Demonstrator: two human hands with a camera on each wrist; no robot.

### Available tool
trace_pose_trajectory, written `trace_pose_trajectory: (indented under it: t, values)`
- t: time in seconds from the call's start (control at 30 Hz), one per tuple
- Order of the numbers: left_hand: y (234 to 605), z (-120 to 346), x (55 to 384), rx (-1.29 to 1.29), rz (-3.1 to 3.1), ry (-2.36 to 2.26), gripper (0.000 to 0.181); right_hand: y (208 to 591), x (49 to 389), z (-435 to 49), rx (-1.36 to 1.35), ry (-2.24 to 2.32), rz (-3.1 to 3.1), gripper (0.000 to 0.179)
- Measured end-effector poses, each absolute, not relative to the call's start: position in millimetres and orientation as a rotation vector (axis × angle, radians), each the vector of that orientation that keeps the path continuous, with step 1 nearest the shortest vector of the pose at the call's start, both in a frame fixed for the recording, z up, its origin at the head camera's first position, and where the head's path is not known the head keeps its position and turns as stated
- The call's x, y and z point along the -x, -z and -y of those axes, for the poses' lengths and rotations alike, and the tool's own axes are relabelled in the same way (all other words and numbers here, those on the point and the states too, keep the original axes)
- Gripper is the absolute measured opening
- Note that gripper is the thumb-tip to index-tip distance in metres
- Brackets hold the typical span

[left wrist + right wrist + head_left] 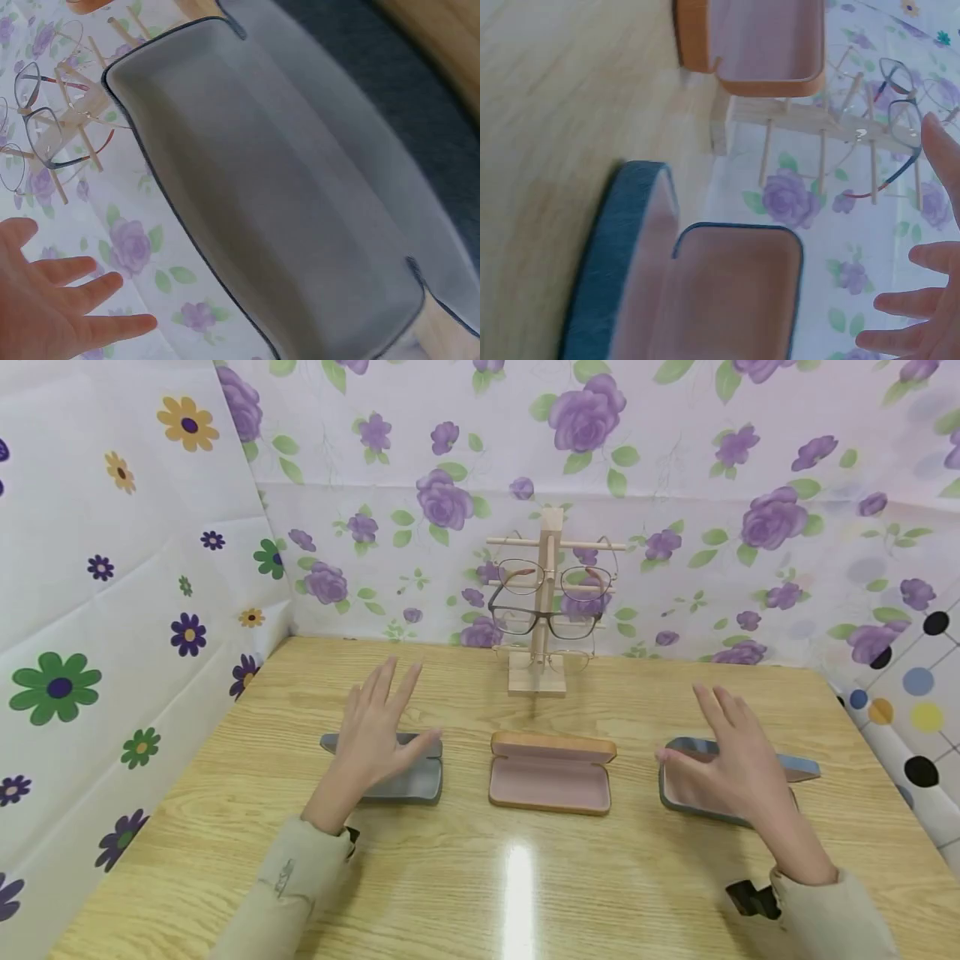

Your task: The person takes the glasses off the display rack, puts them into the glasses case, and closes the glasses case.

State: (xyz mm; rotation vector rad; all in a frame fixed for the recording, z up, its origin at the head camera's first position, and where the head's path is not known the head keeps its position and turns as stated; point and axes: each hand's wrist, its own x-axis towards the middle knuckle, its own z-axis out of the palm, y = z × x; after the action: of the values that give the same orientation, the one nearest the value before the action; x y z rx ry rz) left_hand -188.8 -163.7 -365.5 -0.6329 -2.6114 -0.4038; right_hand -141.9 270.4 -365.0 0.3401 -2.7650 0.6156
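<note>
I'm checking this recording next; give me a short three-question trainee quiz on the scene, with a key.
1. How many open cases rest on the table?
2. True or false: the left hand and right hand each grip a pair of glasses.
3. Where are the dark-framed glasses? A) inside a case B) on the wooden stand C) flat on the table

Key: 1. Three. 2. False; neither grips anything. 3. B.

head cam looks forward-down over surface (pixel 420 877); wrist cams close on cases (pixel 262 187) (pixel 731 292), both catching rack (pixel 547 560), left's upper left, right's upper right.
</note>
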Motion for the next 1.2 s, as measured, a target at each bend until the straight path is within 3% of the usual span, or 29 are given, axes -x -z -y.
trace_pose_trajectory:
  t: [0.7,1.2]
  values:
    - [341.9,127.5,215.4,0.806,2.011,0.723,0.073,326.9,162.5,-242.7,-0.345,-0.756,2.502,0.071]
    - [327.0,117.9,234.6,0.741,2.008,1.074,0.071,313.1,180.9,-232.2,-0.315,-0.948,2.376,0.056]
